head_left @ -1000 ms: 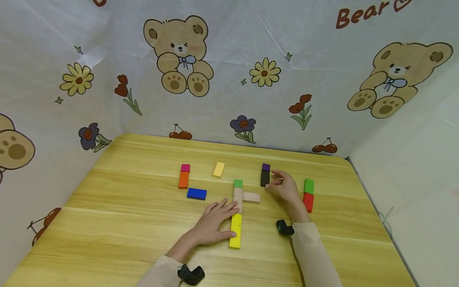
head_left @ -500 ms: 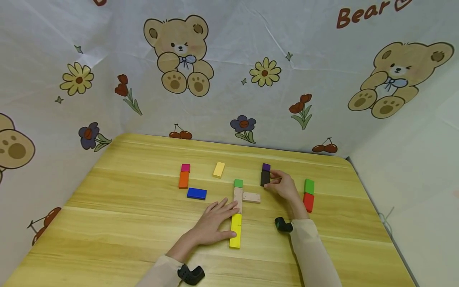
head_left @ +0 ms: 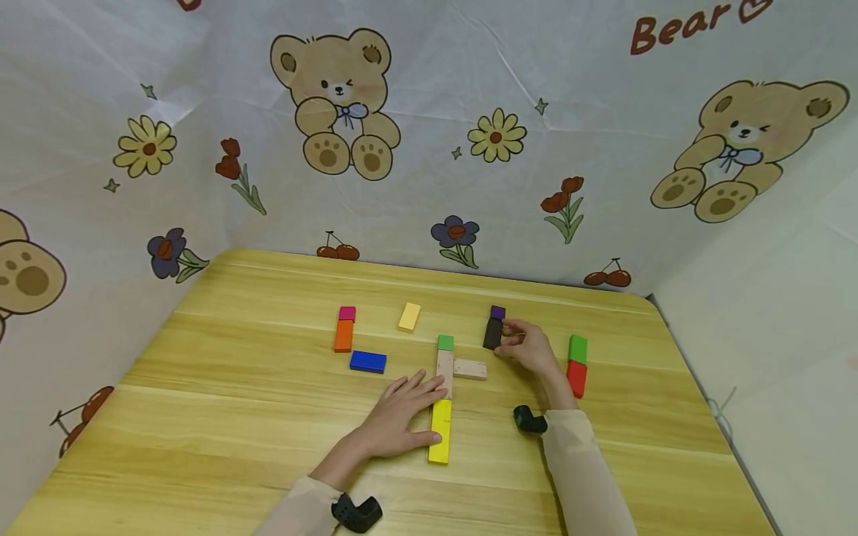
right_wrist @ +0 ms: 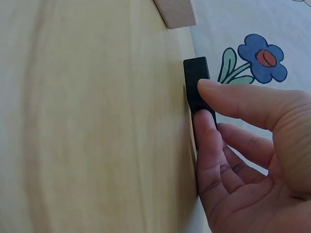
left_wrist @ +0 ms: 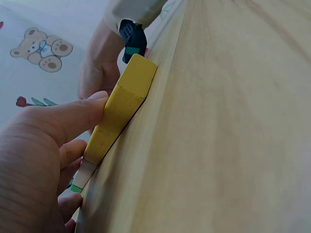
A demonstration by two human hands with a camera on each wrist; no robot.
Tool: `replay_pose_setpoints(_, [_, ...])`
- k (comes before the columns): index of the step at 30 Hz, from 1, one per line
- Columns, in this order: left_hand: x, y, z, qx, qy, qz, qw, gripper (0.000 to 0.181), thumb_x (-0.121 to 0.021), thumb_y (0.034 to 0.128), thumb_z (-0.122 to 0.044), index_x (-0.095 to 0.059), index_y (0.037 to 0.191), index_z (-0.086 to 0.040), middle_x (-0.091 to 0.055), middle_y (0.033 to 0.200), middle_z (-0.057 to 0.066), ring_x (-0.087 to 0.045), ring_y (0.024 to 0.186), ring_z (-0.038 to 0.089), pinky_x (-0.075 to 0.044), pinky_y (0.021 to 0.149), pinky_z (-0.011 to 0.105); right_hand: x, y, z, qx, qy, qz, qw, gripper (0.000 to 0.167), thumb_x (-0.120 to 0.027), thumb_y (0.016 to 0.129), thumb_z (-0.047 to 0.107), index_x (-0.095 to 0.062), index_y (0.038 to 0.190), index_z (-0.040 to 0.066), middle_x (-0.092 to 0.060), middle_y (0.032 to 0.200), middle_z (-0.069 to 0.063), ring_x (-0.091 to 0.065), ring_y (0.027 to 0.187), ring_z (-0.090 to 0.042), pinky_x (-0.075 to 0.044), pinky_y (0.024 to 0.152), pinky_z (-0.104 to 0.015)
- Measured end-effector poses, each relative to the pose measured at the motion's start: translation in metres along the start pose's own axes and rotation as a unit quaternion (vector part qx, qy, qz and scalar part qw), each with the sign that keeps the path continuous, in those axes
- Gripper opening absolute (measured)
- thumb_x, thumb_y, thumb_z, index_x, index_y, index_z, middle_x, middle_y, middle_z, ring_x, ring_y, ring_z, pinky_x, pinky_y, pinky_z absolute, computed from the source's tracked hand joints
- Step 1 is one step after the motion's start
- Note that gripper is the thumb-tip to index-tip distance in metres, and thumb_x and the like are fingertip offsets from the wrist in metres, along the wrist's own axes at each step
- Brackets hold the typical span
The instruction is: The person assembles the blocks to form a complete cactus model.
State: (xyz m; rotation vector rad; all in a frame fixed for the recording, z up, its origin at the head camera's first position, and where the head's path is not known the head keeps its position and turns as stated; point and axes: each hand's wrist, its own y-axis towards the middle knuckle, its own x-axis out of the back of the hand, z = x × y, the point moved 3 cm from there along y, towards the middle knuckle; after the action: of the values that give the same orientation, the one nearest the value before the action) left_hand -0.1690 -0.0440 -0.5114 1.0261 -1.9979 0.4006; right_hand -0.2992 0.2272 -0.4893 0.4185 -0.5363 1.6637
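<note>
In the head view, my left hand (head_left: 398, 420) lies spread with its fingertips on a row of blocks: a yellow block (head_left: 439, 450), a pale wood block (head_left: 445, 362) and a small green block (head_left: 445, 342). Its thumb touches the side of the yellow block (left_wrist: 119, 111) in the left wrist view. My right hand (head_left: 532, 350) holds a black block (head_left: 492, 334) between thumb and fingers. In the right wrist view the thumb lies against that black block (right_wrist: 197, 73). A small purple block (head_left: 497, 312) is just behind it. Another pale block (head_left: 471, 369) sticks out sideways from the row.
On the left stand a magenta block (head_left: 347, 313), an orange block (head_left: 343, 336), and a blue block (head_left: 368, 362). A light yellow block (head_left: 410, 317) lies farther back. At right are a green block (head_left: 578, 348) and a red block (head_left: 576, 379). A bear-print sheet (head_left: 415, 201) hangs behind the table.
My right hand has moved a little left and closed in on the black block. The near end of that block has shifted slightly left, so it now sits tilted. The left hand has stayed put.
</note>
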Motion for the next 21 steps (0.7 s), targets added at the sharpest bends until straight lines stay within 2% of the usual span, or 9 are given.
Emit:
replay_pose_setpoints(16, [0.0015, -0.0007, -0.0016, -0.004, -0.003, -0.004, 1.0000, 0.071, -0.061, 0.0901, -0.050, -0.040, 0.151, -0.019, -0.028, 0.161, -0.001, -0.016, 0.151, 0.030, -0.013, 0.120, 0.055, 0.0000, -0.0025, -0.0031, 0.012, -0.012, 0.003, 0.9999, 0.064, -0.079, 0.078, 0.004, -0.053, 0.136, -0.003, -0.061, 0.120, -0.022, -0.065, 0.099, -0.029, -0.051, 0.076, -0.020])
replay_pose_setpoints(21, [0.0009, -0.0004, -0.0007, -0.002, -0.002, -0.004, 1.0000, 0.071, -0.060, 0.0902, -0.052, -0.040, 0.151, -0.020, -0.028, 0.161, -0.002, -0.016, 0.152, 0.029, -0.013, 0.120, 0.055, -0.0016, -0.0054, 0.0001, 0.023, -0.013, 0.021, 0.9994, 0.064, -0.079, 0.079, 0.005, -0.051, 0.136, -0.005, -0.061, 0.119, -0.022, -0.065, 0.098, -0.029, -0.050, 0.076, -0.018])
